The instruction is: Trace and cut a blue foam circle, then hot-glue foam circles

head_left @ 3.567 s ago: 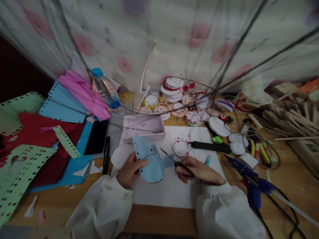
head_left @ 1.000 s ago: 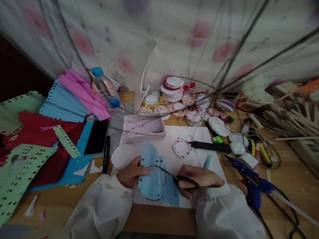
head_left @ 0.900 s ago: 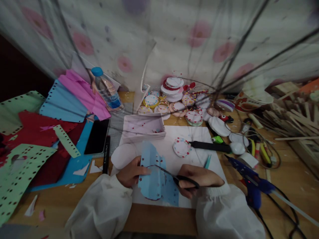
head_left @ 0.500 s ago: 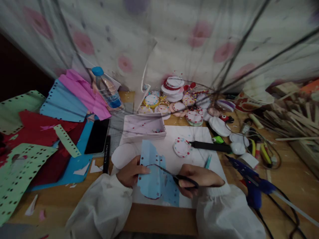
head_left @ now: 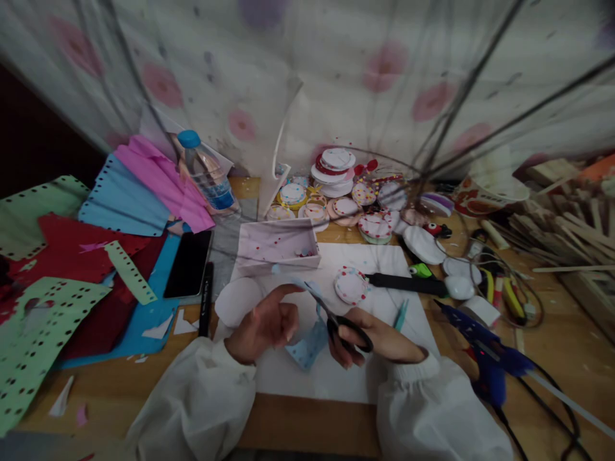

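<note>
My right hand [head_left: 358,339] grips the black handles of the scissors [head_left: 353,331], whose blades point up and left. A sheet of blue paper [head_left: 307,349] with small punched holes is between my hands, tilted and partly seen edge-on at the blades. My left hand [head_left: 266,323] holds the blue paper, its index finger stretched toward the blade tips and its other fingers curled; the exact grip is partly hidden. Beneath both hands lies a white sheet [head_left: 331,384]. A white paper disc [head_left: 237,301] is beside my left hand, and a disc edged with red dots [head_left: 350,285] lies beyond my right.
A pale open box [head_left: 278,246] stands ahead, with decorated discs [head_left: 336,166] stacked behind it. Coloured paper, a phone [head_left: 187,264], a marker [head_left: 206,298] and a bottle [head_left: 206,169] are at left. A blue glue gun [head_left: 490,349] with cables lies at right, near wooden sticks [head_left: 576,218].
The blue paper has turned from lying face-up to tilted and edge-on. My left hand has rolled palm-upward, and the scissors have shifted slightly up and left.
</note>
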`<state>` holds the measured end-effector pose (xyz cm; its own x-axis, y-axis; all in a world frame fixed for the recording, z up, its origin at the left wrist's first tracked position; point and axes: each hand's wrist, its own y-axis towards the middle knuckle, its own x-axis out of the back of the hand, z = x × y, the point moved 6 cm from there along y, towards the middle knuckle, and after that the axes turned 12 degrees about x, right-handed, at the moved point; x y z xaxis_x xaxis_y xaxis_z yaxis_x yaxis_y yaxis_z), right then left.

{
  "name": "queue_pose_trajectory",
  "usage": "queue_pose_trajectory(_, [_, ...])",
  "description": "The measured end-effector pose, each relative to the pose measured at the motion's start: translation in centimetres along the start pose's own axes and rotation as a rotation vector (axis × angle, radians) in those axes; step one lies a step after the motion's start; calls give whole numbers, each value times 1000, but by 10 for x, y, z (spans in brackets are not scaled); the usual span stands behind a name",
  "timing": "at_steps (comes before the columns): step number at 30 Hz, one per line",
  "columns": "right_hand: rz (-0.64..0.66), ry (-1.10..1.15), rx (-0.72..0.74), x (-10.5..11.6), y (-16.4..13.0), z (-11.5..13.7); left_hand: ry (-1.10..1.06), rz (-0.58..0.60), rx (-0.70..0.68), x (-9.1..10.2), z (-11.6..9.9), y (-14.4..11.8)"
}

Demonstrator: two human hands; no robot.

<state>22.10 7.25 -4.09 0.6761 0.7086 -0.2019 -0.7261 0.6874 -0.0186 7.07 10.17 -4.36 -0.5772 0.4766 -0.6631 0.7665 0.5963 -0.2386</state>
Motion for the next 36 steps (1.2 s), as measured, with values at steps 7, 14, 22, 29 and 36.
queue_pose_trajectory(7, [22, -34, -26, -12, 6, 2, 48, 90, -22, -1, 4, 2])
queue_pose_trajectory(14, [-232, -249, 174, -1, 8, 9, 148, -52, -89, 3, -3, -2])
queue_pose_trajectory(22, [-662, -1331, 255, 7, 0, 24, 322, -282, -319, 12, -10, -11])
queue_pose_trajectory(29, [-609, -1498, 106, -13, 7, 16, 440, -750, -272, 22, -7, -28])
queue_pose_trajectory(36, [-554, -1323, -55, -17, 13, 3, 559, -856, -244, 19, -14, -25])
